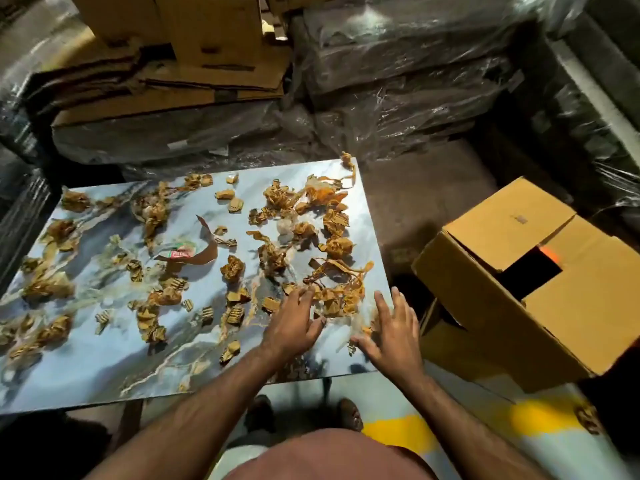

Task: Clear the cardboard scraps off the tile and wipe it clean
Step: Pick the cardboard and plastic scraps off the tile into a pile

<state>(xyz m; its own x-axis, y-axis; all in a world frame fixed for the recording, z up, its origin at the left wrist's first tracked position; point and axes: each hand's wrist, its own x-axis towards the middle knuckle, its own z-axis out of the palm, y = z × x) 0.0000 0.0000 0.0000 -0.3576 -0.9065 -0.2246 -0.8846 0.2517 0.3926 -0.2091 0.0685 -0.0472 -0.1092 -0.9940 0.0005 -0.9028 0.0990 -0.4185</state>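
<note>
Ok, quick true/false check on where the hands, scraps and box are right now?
1. Both hands are at the tile's near right corner. True: the left hand and right hand lie among the cardboard scraps there.
2. The tile is already clear. False: scraps are scattered all over it.
3. The cardboard box stands right of the tile, flaps partly open. True.
4. The right hand holds a cloth. False: its fingers are spread, and no cloth is in sight.
5. A red-and-green label lies among the scraps. True.

Open cardboard box (540, 289) off to the right, flattened cartons (194, 74) stacked behind, plus plastic-wrapped bundles (398, 81), maybe more tiles.
</note>
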